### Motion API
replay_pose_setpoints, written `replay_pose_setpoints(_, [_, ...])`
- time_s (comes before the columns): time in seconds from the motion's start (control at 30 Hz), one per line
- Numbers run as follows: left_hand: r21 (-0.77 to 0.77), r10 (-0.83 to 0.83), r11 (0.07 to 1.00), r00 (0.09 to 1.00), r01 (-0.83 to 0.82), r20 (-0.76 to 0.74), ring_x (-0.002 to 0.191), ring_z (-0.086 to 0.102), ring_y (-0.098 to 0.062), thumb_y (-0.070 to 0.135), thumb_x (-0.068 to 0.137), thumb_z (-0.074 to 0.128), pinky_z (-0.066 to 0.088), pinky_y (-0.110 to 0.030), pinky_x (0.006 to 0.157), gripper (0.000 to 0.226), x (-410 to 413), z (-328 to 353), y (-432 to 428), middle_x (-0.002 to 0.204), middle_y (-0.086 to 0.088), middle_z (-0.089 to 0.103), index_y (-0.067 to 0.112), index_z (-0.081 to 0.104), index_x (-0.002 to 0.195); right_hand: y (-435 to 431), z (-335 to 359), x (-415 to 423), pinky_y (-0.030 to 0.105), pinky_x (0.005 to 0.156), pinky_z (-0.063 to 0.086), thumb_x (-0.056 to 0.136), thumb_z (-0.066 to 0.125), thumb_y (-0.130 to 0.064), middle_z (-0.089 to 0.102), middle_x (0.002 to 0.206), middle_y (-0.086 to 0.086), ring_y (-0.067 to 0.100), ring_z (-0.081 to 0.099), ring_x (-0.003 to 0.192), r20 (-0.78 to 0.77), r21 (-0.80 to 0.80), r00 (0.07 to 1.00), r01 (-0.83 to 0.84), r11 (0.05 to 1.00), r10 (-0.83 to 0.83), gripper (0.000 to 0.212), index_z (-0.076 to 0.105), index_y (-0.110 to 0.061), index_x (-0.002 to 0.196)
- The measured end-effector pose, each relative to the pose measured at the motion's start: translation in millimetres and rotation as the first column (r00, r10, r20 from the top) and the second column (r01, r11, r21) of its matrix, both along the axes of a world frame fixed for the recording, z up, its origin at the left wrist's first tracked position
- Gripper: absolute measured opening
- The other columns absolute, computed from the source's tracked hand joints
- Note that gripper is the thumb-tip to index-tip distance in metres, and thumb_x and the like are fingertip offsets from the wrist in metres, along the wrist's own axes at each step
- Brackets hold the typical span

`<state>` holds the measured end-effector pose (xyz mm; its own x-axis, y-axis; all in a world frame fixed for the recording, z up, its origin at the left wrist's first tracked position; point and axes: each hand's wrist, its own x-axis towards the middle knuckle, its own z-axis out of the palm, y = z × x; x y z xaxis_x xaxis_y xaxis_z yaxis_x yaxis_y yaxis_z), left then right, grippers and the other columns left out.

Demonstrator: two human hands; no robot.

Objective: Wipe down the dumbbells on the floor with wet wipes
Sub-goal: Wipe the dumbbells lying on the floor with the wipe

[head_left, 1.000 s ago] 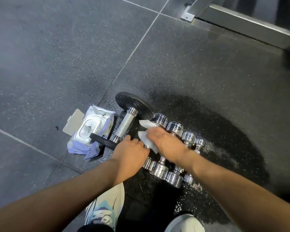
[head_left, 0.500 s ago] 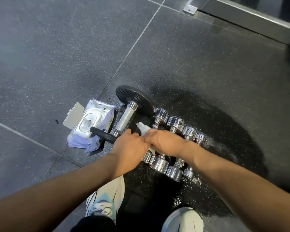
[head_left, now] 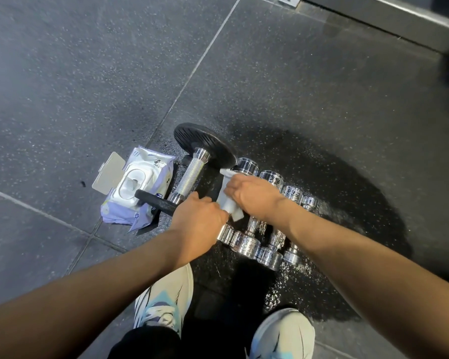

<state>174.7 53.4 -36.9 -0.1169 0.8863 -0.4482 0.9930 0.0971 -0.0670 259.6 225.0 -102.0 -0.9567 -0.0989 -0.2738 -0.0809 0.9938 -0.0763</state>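
The right hand [head_left: 254, 196] has its fingers curled around a white wet wipe [head_left: 227, 200], pressing it on the handle of the leftmost chrome dumbbell [head_left: 245, 242]. The left hand [head_left: 197, 218] is clenched just beside it, gripping that dumbbell's near end. Four chrome dumbbells lie side by side on a wet dark patch of the rubber floor [head_left: 88, 73]. Left of them lies a black-plated dumbbell [head_left: 192, 172], its near plate resting on the wipes pack [head_left: 138, 187]. The pack's lid [head_left: 108, 176] stands open, a wipe showing in the opening; its printing is too small to read. Two pale sneakers [head_left: 163, 299] stand near.
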Motion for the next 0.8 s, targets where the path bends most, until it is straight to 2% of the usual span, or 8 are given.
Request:
replay_pose_setpoints(0.07, [0.0,0.0,1.0,1.0,0.0,-0.011,0.099,0.06,-0.02,0.029,0.09,0.068,0.039,-0.038,0.089,0.029,-1,-2,0,0.102,0.002,0.067,0.023,0.061,0.117,-5,2,3,0.037,0.116,0.037,0.095,0.065,-0.015,0.052,0.147,0.005,0.022,0.04,0.14,0.025,0.045,0.999,0.035,0.998,-0.036,0.058,0.046,-0.012,0.149])
replay_pose_setpoints(0.2, [-0.009,-0.002,1.0,0.999,0.002,-0.04,0.099,0.06,-0.02,0.03,0.091,0.067,0.037,-0.037,0.087,0.033,0,-7,0,0.104,0.002,0.067,0.022,0.06,0.122,-28,-10,29,0.035,0.105,0.05,0.088,0.074,-0.008,0.065,0.122,0.006,0.021,0.052,0.119,-0.003,-0.113,0.995,-0.098,0.989,0.098,0.04,0.066,-0.008,0.127])
replay_pose_setpoints(0.3, [0.0,-0.007,1.0,0.999,0.007,-0.037,0.099,0.06,-0.02,0.031,0.092,0.066,0.038,-0.038,0.089,0.03,1,-7,0,0.106,0.002,0.067,0.022,0.061,0.119,-8,-5,16,0.037,0.11,0.046,0.09,0.071,-0.007,0.059,0.14,0.002,0.021,0.051,0.13,-0.003,-0.092,0.998,-0.067,0.993,0.067,0.055,0.056,-0.013,0.142])
replay_pose_setpoints(0.43, [0.004,-0.007,1.0,1.0,0.008,-0.026,0.1,0.06,-0.02,0.032,0.091,0.066,0.039,-0.039,0.09,0.029,0,-4,1,0.106,0.002,0.068,0.023,0.061,0.118,-7,8,9,0.039,0.128,0.015,0.099,0.051,-0.001,0.014,0.17,0.004,0.022,0.01,0.157,0.081,0.012,0.99,0.117,0.993,-0.118,0.072,0.018,-0.012,0.162])
replay_pose_setpoints(0.5, [-0.01,-0.014,1.0,0.999,0.013,-0.044,0.1,0.061,-0.021,0.032,0.091,0.066,0.039,-0.04,0.091,0.03,1,-5,1,0.106,0.001,0.068,0.023,0.06,0.119,-25,-1,24,0.034,0.127,0.016,0.095,0.053,0.005,0.017,0.169,0.005,0.02,0.012,0.157,0.001,-0.017,0.991,0.136,0.991,-0.136,0.075,0.021,-0.012,0.161])
replay_pose_setpoints(0.63, [-0.023,-0.011,1.0,0.999,0.01,-0.048,0.101,0.061,-0.019,0.031,0.091,0.068,0.038,-0.037,0.087,0.029,0,-5,2,0.107,0.003,0.068,0.023,0.062,0.119,-40,-11,49,0.031,0.118,0.035,0.095,0.05,-0.007,0.048,0.156,0.002,0.016,0.039,0.147,-0.068,-0.351,0.964,0.219,0.91,-0.258,0.053,0.053,-0.013,0.147])
replay_pose_setpoints(0.7, [-0.019,-0.007,1.0,0.999,0.006,-0.045,0.1,0.061,-0.019,0.031,0.091,0.069,0.036,-0.037,0.085,0.029,1,-3,2,0.106,0.002,0.068,0.023,0.061,0.118,-45,-1,54,0.031,0.11,0.044,0.099,0.048,-0.016,0.06,0.145,0.0,0.015,0.051,0.139,-0.118,-0.319,0.95,0.24,0.917,-0.29,0.043,0.06,-0.016,0.14])
replay_pose_setpoints(0.8, [-0.016,0.001,1.0,0.999,-0.002,-0.038,0.101,0.061,-0.02,0.031,0.09,0.069,0.038,-0.038,0.087,0.027,1,-2,2,0.107,0.001,0.068,0.023,0.062,0.115,-53,15,52,0.025,0.066,0.061,0.097,0.062,-0.007,0.067,0.088,-0.002,0.017,0.07,0.081,-0.152,-0.283,0.864,0.428,0.858,-0.481,0.013,0.061,-0.014,0.108])
